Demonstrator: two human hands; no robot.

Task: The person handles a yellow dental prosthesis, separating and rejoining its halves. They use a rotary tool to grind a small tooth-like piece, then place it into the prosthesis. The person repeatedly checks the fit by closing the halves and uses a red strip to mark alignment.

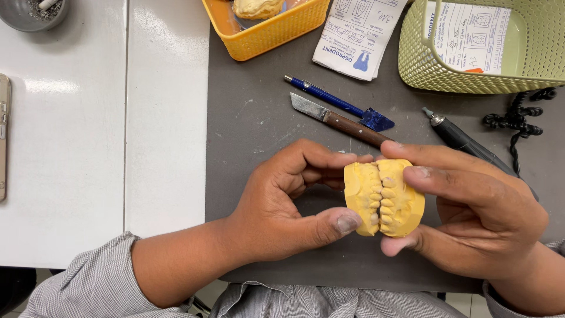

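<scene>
You hold the yellow dental cast pair (pixel 384 197) between both hands above the grey table (pixel 253 123), tooth rows meeting, seam running near to far. Your left hand (pixel 282 203) fingers clamp the left half; your right hand (pixel 477 215) fingers grip the right (both equally close). Beyond lie a wooden-handled knife (pixel 341 122) and a blue pen (pixel 329 100).

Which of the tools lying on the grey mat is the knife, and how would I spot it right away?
Look at the dark grey mat, in the stretch between the yellow basket above and the two hands holding the yellow dental cast below. The knife lies there at a slant, just under the blue pen. Unlike the pen and the black rotary handpiece, it has a flat bare metal blade and a brown wooden handle.
</scene>
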